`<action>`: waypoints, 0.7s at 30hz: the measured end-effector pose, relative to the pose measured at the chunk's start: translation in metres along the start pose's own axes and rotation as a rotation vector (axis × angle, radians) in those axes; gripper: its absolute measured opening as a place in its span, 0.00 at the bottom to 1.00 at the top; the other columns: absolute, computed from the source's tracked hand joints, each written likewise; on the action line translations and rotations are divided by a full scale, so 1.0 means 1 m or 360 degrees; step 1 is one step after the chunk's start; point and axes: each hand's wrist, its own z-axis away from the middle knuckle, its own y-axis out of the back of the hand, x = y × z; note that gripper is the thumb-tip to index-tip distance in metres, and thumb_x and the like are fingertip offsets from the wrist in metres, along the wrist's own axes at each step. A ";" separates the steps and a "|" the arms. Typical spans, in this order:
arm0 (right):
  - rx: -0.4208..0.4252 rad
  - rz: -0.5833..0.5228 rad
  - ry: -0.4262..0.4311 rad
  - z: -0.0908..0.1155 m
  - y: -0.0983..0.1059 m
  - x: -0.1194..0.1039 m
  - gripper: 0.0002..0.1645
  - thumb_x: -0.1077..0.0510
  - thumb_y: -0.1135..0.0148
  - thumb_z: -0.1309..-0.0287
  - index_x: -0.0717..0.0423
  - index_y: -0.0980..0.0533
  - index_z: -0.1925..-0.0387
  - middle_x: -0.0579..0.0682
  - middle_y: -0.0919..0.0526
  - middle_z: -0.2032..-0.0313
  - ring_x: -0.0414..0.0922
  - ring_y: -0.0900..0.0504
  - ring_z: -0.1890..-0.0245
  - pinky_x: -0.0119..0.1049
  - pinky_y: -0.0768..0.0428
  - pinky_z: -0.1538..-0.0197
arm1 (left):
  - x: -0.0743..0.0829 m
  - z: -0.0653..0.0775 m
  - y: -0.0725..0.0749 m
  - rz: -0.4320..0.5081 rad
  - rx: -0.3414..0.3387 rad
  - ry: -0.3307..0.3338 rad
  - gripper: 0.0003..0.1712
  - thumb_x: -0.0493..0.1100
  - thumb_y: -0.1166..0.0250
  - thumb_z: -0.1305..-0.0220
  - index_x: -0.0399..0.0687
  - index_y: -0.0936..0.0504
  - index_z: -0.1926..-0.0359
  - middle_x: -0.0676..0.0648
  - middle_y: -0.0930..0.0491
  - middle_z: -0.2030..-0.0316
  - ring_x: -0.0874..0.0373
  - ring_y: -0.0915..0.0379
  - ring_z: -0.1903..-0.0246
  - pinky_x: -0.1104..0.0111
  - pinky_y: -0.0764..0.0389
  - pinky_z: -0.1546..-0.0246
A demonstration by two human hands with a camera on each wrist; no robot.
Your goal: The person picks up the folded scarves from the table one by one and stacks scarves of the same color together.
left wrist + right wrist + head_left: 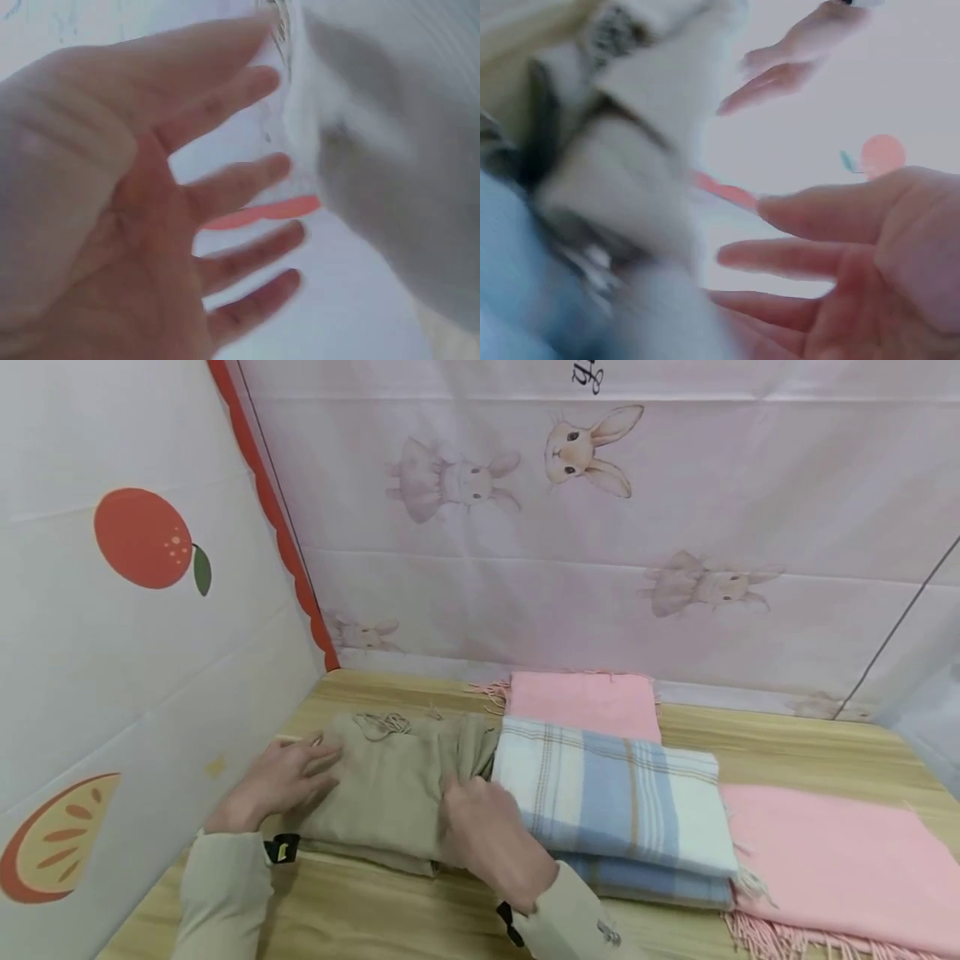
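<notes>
A folded tan scarf (pixel 382 793) with knotted fringe at its far edge lies on the left of the wooden table. Beside its left edge is my left hand (pixel 292 777), fingers spread and holding nothing; in the left wrist view their tips point toward the cloth. My right hand (pixel 487 831) is blurred at the scarf's right side. The right wrist view shows its fingers (pixel 795 259) extended and apart, tips close to the cloth; whether they touch it I cannot tell. Immediately to the right lies a folded blue-and-white plaid scarf (pixel 607 802).
Behind the plaid scarf is a folded pink scarf (pixel 585 702). Another pink scarf (pixel 840 860) with fringe lies at the right. A white wall with fruit prints (pixel 142 539) rises on the left, and a rabbit-print curtain (pixel 465 585) hangs along the table's back edge.
</notes>
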 end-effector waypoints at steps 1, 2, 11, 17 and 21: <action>0.0102 0.0034 0.0034 0.003 0.006 0.001 0.07 0.69 0.34 0.44 0.60 0.23 0.64 0.51 0.24 0.80 0.43 0.24 0.84 0.31 0.26 0.83 | 0.005 -0.001 0.001 -0.0024 0.0049 -0.0014 0.26 0.46 0.34 0.30 0.36 0.21 0.36 0.23 0.37 0.32 0.21 0.40 0.38 0.32 0.39 0.42; 0.0220 0.0093 0.0069 0.006 0.010 0.003 0.06 0.67 0.32 0.44 0.61 0.21 0.65 0.52 0.22 0.78 0.44 0.23 0.83 0.32 0.25 0.83 | 0.010 -0.002 0.003 -0.0041 0.0090 -0.0022 0.26 0.47 0.35 0.29 0.37 0.21 0.36 0.24 0.38 0.32 0.22 0.41 0.37 0.31 0.41 0.42; 0.0546 0.0180 0.0024 0.020 0.034 0.064 0.16 0.62 0.28 0.41 0.63 0.18 0.52 0.65 0.18 0.48 0.60 0.18 0.55 0.45 0.14 0.66 | 0.050 -0.009 0.019 -0.0163 0.0240 -0.0145 0.34 0.60 0.39 0.28 0.42 0.24 0.32 0.30 0.32 0.32 0.27 0.39 0.36 0.30 0.40 0.43; 0.0551 0.0216 -0.0104 0.032 0.046 0.105 0.15 0.64 0.29 0.42 0.64 0.18 0.53 0.66 0.19 0.48 0.65 0.20 0.54 0.53 0.16 0.65 | 0.070 -0.015 0.020 -0.0150 0.0205 -0.0221 0.38 0.64 0.39 0.30 0.41 0.25 0.31 0.32 0.29 0.33 0.30 0.38 0.34 0.32 0.40 0.39; 0.0534 0.0192 -0.0187 0.041 0.054 0.121 0.15 0.65 0.31 0.40 0.65 0.18 0.52 0.67 0.19 0.47 0.67 0.20 0.53 0.57 0.17 0.62 | 0.082 -0.020 0.016 -0.0157 0.0182 -0.0259 0.38 0.62 0.36 0.31 0.40 0.25 0.32 0.32 0.29 0.34 0.31 0.36 0.35 0.32 0.37 0.41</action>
